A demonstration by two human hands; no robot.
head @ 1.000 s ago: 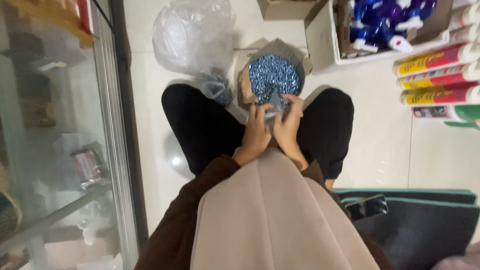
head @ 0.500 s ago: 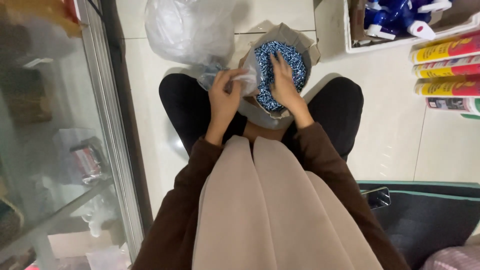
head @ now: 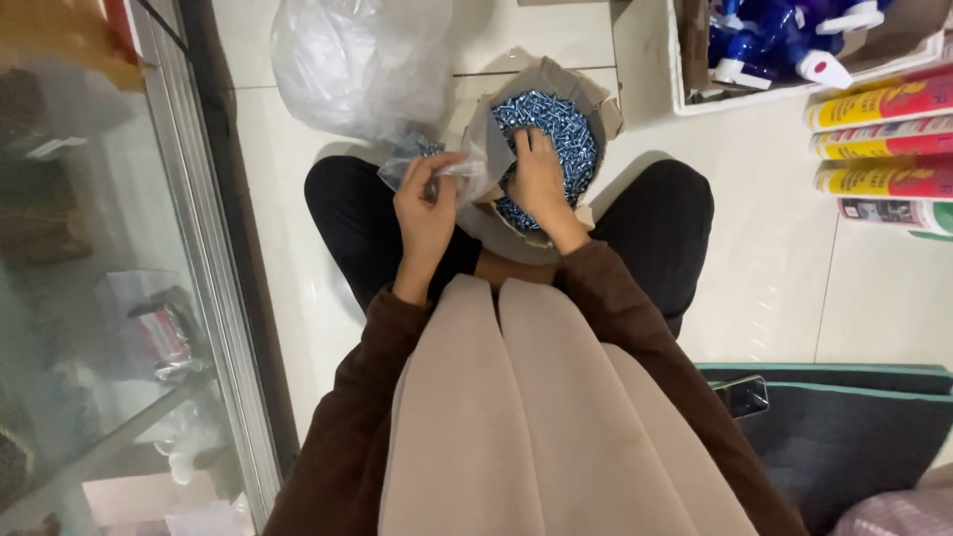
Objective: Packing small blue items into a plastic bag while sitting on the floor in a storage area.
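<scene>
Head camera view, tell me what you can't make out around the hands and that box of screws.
- Right hand: fingertips buried in the screws; any grasp is hidden.
- Small clear bag in the left hand: contents too blurred to tell.
- Cardboard box: near side covered by both hands.
- Spray bottles: cut off by the top edge.

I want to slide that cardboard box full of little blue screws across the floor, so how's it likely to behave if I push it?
Probably heavy for its size: the cardboard box is heaped with screws. Its flaps look bent and soft, so the wall may buckle rather than push cleanly. The tiled floor looks glossy, so it should slide, though loose screws could spill over the rim.
</scene>
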